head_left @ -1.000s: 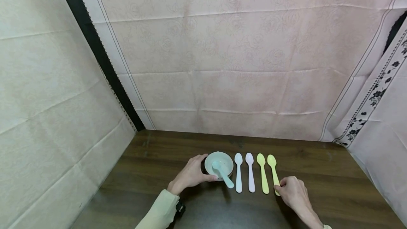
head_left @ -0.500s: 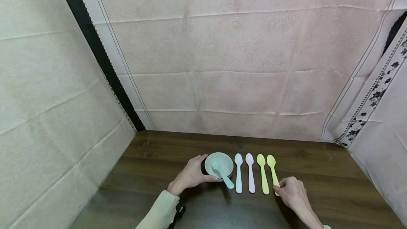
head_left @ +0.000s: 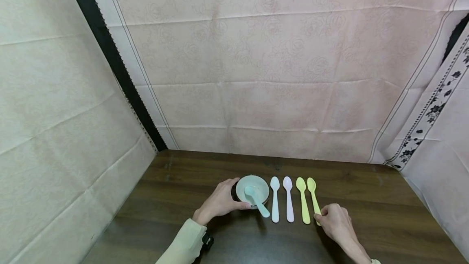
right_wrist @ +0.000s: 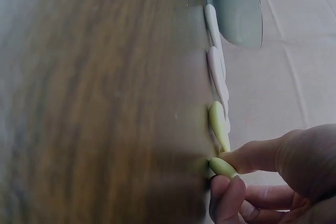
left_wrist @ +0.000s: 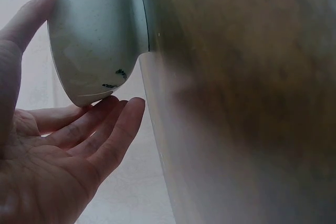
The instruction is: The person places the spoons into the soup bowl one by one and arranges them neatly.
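My left hand (head_left: 226, 199) holds a pale green bowl (head_left: 259, 185), thumb on the near side and fingers around the far side. A mint-green spoon (head_left: 257, 202) leans in it, handle over the near rim. In the left wrist view the bowl's outer wall (left_wrist: 94, 35) shows a small dark leaf print, and the fingertips touch its side. My right hand (head_left: 336, 220) pinches the handle end of the rightmost yellow-green spoon (head_left: 314, 198) between thumb and fingers. The right wrist view shows that handle tip (right_wrist: 222, 167) low at the table surface.
Left of the pinched spoon lie another yellow-green spoon (head_left: 303, 203), a lavender spoon (head_left: 288, 201) and a light blue spoon (head_left: 275, 201), side by side with heads pointing away. The dark wooden table (head_left: 190, 174) meets a pale cloth wall (head_left: 264, 105) behind.
My right hand has shifted slightly left, drawing the rightmost yellow-green spoon a little closer to its neighbour. The left hand and the bowl have stayed in place.
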Action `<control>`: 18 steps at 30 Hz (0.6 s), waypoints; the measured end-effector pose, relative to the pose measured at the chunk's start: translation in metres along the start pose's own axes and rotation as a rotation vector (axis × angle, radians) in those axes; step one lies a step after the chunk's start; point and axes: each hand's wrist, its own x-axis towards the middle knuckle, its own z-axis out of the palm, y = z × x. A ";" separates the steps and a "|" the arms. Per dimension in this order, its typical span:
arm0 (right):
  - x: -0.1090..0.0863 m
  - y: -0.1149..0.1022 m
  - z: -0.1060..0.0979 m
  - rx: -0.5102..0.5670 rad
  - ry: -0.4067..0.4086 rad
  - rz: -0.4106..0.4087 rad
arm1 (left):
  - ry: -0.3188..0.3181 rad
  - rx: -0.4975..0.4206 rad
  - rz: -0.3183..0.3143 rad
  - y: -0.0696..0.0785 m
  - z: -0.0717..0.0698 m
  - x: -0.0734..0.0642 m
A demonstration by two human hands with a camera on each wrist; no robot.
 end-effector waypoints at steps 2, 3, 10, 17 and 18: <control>0.000 -0.001 0.000 0.000 0.001 0.001 | 0.000 0.001 -0.001 0.000 0.000 0.000; 0.000 -0.001 0.001 0.000 0.001 0.000 | 0.000 0.000 -0.001 0.000 0.000 0.000; 0.001 -0.003 0.001 0.005 -0.006 0.007 | -0.001 -0.008 0.001 -0.001 0.000 0.000; 0.001 -0.003 0.001 0.009 -0.014 0.016 | -0.005 -0.024 -0.011 -0.001 0.000 0.000; 0.001 -0.003 0.002 0.008 -0.014 0.018 | -0.006 -0.023 -0.013 -0.001 0.000 0.000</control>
